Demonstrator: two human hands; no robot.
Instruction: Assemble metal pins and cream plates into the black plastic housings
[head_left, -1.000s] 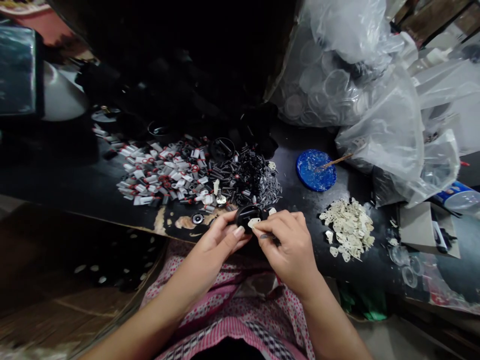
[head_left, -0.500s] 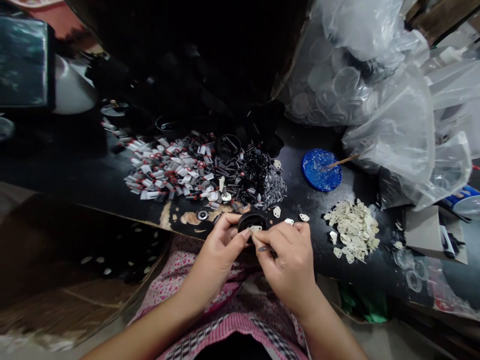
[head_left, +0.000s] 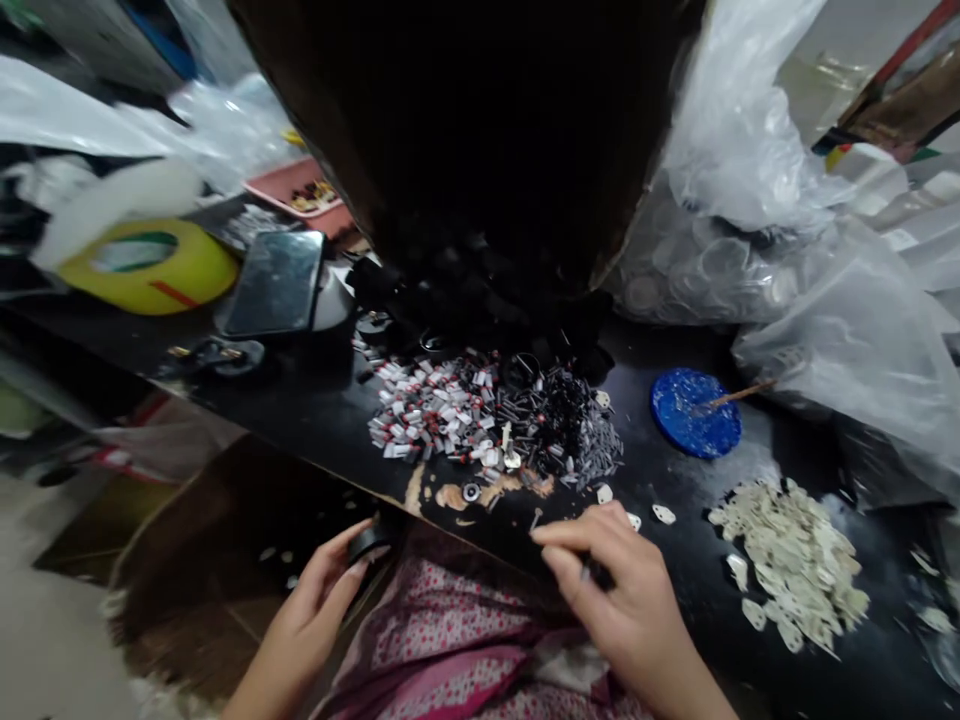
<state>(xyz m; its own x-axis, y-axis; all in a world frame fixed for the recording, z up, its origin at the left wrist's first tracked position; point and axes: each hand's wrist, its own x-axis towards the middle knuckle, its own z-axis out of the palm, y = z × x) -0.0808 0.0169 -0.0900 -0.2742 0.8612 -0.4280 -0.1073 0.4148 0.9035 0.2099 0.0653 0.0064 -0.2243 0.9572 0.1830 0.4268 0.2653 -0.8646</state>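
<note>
Fingers: left hand (head_left: 315,600) grips black round part (head_left: 369,541) off table's near-left edge | right hand (head_left: 622,590) pinches something thin, possibly a pin, near table (head_left: 300,400) edge

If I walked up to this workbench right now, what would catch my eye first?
Probably the heap of small red-and-white parts at the table's middle, beside a tangle of black springs. To the right sit a bright blue lid and a pile of cream plates. The left hand holds a black round piece.

Glossy black plastic cap (head_left: 369,542), worn tabletop (head_left: 300,410)
</note>
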